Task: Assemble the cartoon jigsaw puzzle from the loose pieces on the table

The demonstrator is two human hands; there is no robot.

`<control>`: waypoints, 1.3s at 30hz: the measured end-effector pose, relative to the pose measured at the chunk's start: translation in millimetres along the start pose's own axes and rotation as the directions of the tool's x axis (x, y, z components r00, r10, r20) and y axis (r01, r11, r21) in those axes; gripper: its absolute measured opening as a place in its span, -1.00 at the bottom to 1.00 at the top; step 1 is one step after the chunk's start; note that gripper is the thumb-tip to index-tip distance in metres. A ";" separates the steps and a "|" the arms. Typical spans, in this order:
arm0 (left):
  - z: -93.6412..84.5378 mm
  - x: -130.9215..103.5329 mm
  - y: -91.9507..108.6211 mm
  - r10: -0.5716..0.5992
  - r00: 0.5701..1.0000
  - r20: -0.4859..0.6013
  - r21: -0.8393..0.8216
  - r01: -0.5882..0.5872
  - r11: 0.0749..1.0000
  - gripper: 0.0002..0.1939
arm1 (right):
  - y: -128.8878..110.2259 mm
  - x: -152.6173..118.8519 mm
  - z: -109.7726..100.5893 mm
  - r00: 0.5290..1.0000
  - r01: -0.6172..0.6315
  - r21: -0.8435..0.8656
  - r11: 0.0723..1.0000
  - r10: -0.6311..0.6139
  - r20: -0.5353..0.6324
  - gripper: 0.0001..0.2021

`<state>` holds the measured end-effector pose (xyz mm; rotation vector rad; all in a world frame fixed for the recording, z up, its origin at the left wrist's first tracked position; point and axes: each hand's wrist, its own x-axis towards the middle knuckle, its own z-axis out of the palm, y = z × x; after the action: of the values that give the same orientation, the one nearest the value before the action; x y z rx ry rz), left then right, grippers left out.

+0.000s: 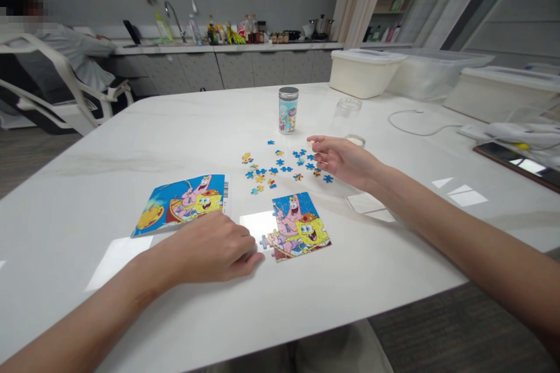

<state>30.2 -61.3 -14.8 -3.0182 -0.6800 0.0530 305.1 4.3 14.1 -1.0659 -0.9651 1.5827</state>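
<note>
A partly joined jigsaw puzzle point(301, 227) with a pink starfish and a yellow sponge character lies flat on the white table. My left hand point(214, 247) rests just left of it, fingers curled, with nothing visible in them. Under that hand's far side is a picture sheet point(179, 204) showing the same scene. Beyond the puzzle, loose jigsaw pieces point(280, 162) are scattered, mostly blue and yellow. Over their right side hovers my right hand point(343, 160), closed at the fingertips on a small pale jigsaw piece point(311, 143).
A printed tin point(288, 112) with a metal lid stands behind the pieces. To its right are a clear jar point(349, 111) and a round lid point(356, 140). Storage boxes point(365, 73), a cable point(406, 128) and a phone-like device point(520, 163) occupy the right. Someone sits at the far left.
</note>
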 end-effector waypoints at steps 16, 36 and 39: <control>-3.5 0.7 0.9 0.019 0.999 -0.036 0.007 -0.019 1.000 -0.61 | 7.8 3.1 -0.9 0.996 -0.023 -0.068 0.997 0.029 0.079 -0.89; -4.1 1.1 0.8 0.022 1.000 -0.020 0.008 -0.022 1.000 -0.62 | 12.6 5.3 -1.9 0.990 -0.032 -0.010 0.999 0.033 0.134 -0.92; -3.6 0.8 0.5 0.024 0.999 -0.032 0.004 -0.024 1.000 -0.61 | 12.8 4.4 -1.2 0.992 -0.052 -0.032 0.998 0.056 0.115 -0.90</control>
<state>31.3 -61.6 -11.2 -3.0165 -0.6405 0.0061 302.0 5.7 1.0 -1.0369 -1.0468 1.6947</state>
